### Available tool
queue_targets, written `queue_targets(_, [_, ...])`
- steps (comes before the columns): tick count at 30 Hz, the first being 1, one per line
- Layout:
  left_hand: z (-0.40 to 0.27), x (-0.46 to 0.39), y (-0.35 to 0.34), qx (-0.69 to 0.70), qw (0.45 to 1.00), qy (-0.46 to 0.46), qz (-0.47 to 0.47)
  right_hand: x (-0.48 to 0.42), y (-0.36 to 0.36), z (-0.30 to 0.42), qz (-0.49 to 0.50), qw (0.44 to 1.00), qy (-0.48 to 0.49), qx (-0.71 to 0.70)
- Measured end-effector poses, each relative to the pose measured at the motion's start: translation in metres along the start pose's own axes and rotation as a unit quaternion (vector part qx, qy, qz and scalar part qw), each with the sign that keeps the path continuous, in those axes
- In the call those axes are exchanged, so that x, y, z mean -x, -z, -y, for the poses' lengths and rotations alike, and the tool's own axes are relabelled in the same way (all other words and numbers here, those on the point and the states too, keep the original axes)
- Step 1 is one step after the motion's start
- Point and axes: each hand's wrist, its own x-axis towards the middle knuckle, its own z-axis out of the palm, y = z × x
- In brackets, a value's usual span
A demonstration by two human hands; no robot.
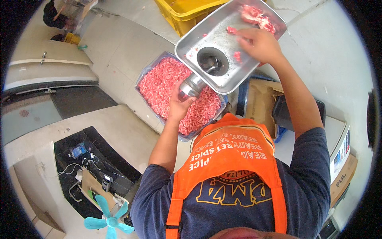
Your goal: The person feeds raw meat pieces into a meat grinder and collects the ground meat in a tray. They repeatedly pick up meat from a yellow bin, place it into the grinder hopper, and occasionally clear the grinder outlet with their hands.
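Observation:
A meat grinder's steel feed tray (219, 35) spans the upper middle, its round feed throat (212, 61) showing a dark hollow. From below the tray juts the grinder's metal outlet (192, 85). My left hand (180, 104) curls around the end of that outlet, above a plastic-lined container of ground meat (161, 86). Over the tray, my right hand (259, 44) has its fingers apart beside a small meat scrap (231, 30); its fingertips are slightly blurred. Another scrap (237, 56) lies below those fingers. Larger chunks of fatty raw meat (258, 18) rest at the tray's far end.
A yellow plastic crate (182, 15) stands beyond the tray. Cardboard (259, 98) and a black container (298, 110) sit below my right arm. At lower left are a turquoise fan (112, 221) and a black surface with cables (89, 161). Another person (55, 15) is at upper left.

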Motion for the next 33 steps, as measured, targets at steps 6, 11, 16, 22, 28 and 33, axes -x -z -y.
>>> queue_targets(6, [-0.001, 0.007, -0.001, -0.106, 0.993, -0.057, -0.013, -0.002, 0.004, 0.005, 0.017, 1.000, 0.003, 0.013])
queue_targets(11, [0.017, 0.004, -0.007, 0.114, 0.991, 0.026, -0.062, -0.002, 0.005, 0.001, 0.030, 0.999, -0.008, 0.021])
queue_targets(16, [0.040, 0.003, 0.011, 0.057, 0.994, 0.093, 0.018, -0.003, 0.001, -0.002, 0.028, 1.000, -0.011, -0.004])
queue_targets(22, [0.015, 0.003, 0.011, 0.280, 0.940, 0.196, -0.011, -0.001, 0.004, 0.002, 0.031, 0.999, -0.036, -0.002])
queue_targets(28, [0.010, -0.008, 0.007, 0.395, 0.901, 0.177, -0.011, -0.004, 0.004, 0.006, 0.036, 0.999, -0.041, -0.006])
queue_targets(33, [0.012, -0.019, 0.001, 0.386, 0.911, 0.140, -0.040, -0.003, 0.002, -0.002, 0.044, 0.998, -0.039, -0.008])
